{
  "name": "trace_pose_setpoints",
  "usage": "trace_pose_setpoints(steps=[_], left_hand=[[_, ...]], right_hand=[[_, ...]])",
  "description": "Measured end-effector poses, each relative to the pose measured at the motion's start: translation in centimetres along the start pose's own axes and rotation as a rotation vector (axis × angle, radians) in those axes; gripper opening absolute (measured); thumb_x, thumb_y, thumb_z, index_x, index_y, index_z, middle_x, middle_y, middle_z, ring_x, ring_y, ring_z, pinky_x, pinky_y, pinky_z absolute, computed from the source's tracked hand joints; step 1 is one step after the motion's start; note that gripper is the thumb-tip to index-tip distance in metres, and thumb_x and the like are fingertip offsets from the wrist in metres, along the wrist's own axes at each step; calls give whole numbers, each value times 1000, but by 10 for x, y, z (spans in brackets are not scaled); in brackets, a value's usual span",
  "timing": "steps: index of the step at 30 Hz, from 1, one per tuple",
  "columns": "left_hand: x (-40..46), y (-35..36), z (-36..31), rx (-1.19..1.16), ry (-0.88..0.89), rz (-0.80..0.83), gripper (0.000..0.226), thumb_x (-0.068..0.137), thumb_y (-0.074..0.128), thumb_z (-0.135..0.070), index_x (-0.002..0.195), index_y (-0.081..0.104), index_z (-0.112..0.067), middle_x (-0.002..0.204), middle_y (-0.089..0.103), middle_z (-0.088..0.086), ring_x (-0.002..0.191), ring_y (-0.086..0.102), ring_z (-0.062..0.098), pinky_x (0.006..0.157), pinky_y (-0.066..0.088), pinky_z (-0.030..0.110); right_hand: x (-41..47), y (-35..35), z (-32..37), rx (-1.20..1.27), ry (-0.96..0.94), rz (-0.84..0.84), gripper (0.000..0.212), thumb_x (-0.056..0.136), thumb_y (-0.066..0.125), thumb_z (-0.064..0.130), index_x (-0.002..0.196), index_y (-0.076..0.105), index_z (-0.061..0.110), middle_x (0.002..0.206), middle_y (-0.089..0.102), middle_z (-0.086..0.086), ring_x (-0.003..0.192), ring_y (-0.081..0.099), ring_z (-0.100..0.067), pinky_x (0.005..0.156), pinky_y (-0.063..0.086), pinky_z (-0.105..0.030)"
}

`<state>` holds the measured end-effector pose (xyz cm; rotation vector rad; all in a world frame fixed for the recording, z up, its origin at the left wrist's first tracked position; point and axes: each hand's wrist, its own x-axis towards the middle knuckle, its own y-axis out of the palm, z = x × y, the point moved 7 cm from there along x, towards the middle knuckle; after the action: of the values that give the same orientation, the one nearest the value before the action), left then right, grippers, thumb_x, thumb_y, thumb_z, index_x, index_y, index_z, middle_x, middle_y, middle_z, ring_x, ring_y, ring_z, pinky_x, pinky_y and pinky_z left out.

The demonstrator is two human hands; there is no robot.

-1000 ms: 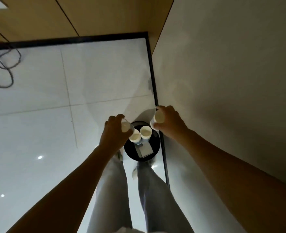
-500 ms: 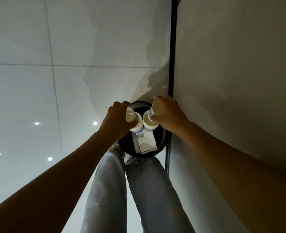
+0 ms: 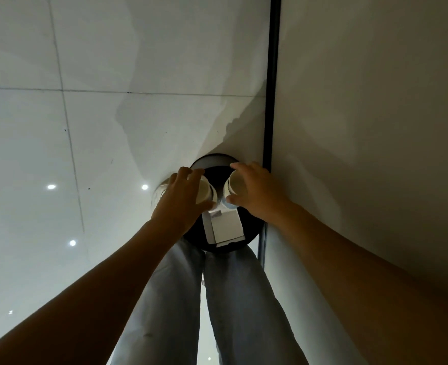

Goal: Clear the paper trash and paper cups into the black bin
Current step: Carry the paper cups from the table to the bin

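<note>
The round black bin [image 3: 213, 159] stands on the floor against the wall, just beyond my feet. My left hand [image 3: 179, 204] grips a white paper cup [image 3: 204, 194] over the bin's left side, its mouth turned toward the right. Over the bin's right side, my right hand [image 3: 258, 193] holds a second paper cup [image 3: 236, 184] between thumb and fingers, its mouth facing me. White folded paper trash [image 3: 225, 225] lies inside the bin below the cups. A bluish-white shape under my right thumb cannot be made out.
A plain wall [image 3: 362, 127] rises close on the right, with a black skirting strip [image 3: 270, 88] along its base. Glossy pale floor tiles [image 3: 99, 140] spread to the left. My legs in light jeans [image 3: 180, 299] stand directly before the bin.
Both hands have carried their cups down and in over the bin's mouth. The view has dropped closer to the bin, and the loose cups seen inside it earlier are now covered.
</note>
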<state>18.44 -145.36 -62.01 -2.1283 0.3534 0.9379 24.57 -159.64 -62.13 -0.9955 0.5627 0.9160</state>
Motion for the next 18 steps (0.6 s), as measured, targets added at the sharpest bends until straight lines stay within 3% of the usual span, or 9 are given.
trace_pose_setpoints(steps=[4,12,18], left_hand=[[5,20,3,120,67,23,87,74,77,-40,145,31,-17,147,31,9,133,34,31,102,45,45],[4,42,11,219,110,20,99,76,74,-44,151,16,-15,155,17,16,141,23,37,109,32,48],[-25,4,6,203,118,28,88,85,64,-44,151,12,-17,156,17,12,143,19,31,114,26,44]], right_hand=[[7,16,0,-13,-27,-2,75,81,74,28,144,33,21,149,32,-4,136,31,-25,105,36,-34],[12,34,-4,-137,-25,3,89,81,72,37,151,17,26,159,9,-2,145,9,-27,112,28,-42],[-21,10,13,-147,-5,-57,91,80,73,34,151,15,25,158,13,-5,143,14,-29,111,33,-47]])
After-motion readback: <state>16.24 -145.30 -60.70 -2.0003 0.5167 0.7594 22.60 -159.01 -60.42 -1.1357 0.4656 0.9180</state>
